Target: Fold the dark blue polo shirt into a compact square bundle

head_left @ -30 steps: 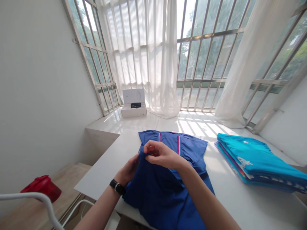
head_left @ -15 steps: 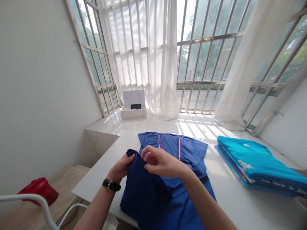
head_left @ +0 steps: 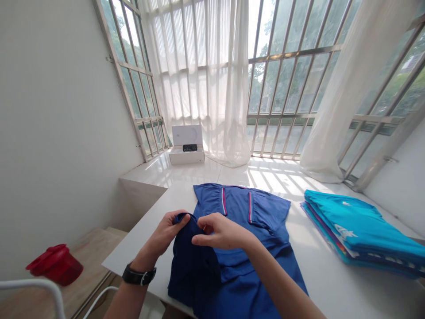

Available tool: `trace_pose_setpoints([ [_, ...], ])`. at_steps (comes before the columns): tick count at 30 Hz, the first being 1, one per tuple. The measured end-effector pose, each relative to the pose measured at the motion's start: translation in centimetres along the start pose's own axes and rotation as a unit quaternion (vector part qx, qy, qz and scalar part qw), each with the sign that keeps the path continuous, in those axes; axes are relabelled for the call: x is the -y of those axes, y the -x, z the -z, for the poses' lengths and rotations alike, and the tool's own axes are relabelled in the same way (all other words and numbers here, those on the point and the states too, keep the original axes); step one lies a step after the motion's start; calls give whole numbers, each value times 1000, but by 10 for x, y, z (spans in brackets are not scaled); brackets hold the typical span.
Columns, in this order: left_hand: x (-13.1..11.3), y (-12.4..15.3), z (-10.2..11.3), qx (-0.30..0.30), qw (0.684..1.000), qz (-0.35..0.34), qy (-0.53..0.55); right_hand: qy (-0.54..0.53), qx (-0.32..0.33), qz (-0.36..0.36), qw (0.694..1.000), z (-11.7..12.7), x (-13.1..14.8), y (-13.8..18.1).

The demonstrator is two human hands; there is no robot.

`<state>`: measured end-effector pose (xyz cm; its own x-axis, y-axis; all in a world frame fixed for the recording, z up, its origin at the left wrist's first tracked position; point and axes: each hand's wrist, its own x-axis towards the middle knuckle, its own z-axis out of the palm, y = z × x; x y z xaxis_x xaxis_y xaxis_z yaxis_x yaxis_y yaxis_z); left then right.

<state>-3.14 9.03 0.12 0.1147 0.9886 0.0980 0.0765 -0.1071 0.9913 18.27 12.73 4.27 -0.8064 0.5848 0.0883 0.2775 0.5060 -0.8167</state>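
A blue shirt (head_left: 236, 201) with red-and-white striped trim lies spread on the white table, its near part gathered and lifted. My left hand (head_left: 169, 232), wearing a black-strapped watch (head_left: 138, 274) on the wrist, pinches a dark blue edge of the cloth between thumb and fingers. Right beside it, my right hand (head_left: 221, 232) is curled at the same raised edge, its fingers against the cloth and its thumb stretched over it. The right fingertips are partly hidden by the fabric. A dark fold of the shirt hangs below both hands.
To the right sits a stack of folded clothes (head_left: 361, 226), bright blue on top. A white box (head_left: 187, 155) with a raised lid and a black object inside stands by the curtain (head_left: 229, 88). Lower left are a red bucket (head_left: 56, 264) and a white tube (head_left: 49, 285).
My left hand has turned slightly and its forearm has moved left. My right hand is a little lower, and the lifted cloth has bunched in closer beneath the hands. The view has shifted slightly.
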Motion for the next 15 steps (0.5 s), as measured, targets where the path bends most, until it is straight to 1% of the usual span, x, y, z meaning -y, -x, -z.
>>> trace_pose_setpoints([
  [3, 1, 2, 4, 11, 1000, 5, 6, 7, 9, 28, 1000, -3, 3, 1],
  [5, 4, 3, 8, 18, 999, 19, 41, 6, -11, 39, 999, -4, 7, 2],
  [8, 12, 3, 11, 15, 992, 41, 121, -3, -52, 50, 997, -6, 16, 6],
  [11, 21, 1, 8, -20, 977, 53, 208, -3, -73, 63, 995, -7, 25, 12],
  [13, 27, 0, 2, -52, 965, 52, 253, 11, -87, 64, 994, -7, 30, 17],
  [15, 28, -2, -6, -68, 956, 51, 280, 33, -96, 63, 993, -7, 36, 22],
])
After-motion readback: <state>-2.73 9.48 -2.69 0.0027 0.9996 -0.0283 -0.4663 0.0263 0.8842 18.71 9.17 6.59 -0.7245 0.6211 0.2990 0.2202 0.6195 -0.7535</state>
